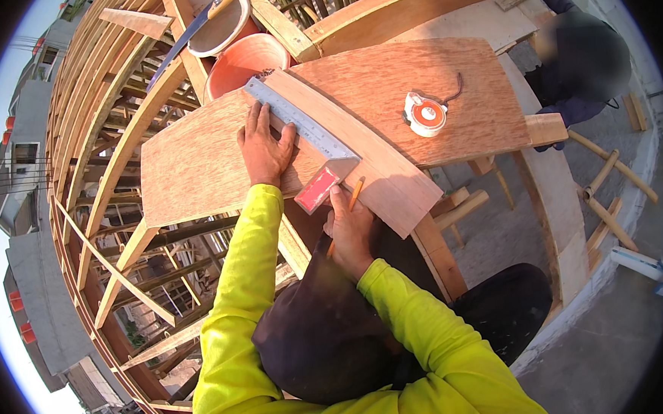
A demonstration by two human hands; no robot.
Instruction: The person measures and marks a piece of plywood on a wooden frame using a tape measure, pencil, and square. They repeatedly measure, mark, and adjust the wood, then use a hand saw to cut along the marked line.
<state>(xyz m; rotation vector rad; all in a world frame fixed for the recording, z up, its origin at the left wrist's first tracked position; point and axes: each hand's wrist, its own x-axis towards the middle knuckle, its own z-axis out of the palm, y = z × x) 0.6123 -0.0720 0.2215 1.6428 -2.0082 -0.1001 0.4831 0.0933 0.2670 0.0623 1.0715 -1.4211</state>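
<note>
A try square with a metal blade [307,125] and a red-and-grey stock [317,189] lies across a narrow, slightly curved wooden board [378,170]. My left hand [264,146] rests on the blade's left edge, its fingers and thumb spread and pressing down. In my right hand [352,228] is a yellow pencil [357,192], slanting up between the fingers. The index fingertip of that hand touches the square near its corner. Beneath the narrow board is a wide plywood sheet [192,166]. A white-and-orange tape measure [425,115] sits on the sheet to the right.
An orange bucket [245,63], a pale bucket [220,28] and a handsaw [185,41] with a wooden handle are beyond the sheet. Curved timber framing [110,182] fills the left. Another person [581,63] is at the far right. Poles [610,175] lie on the floor at right.
</note>
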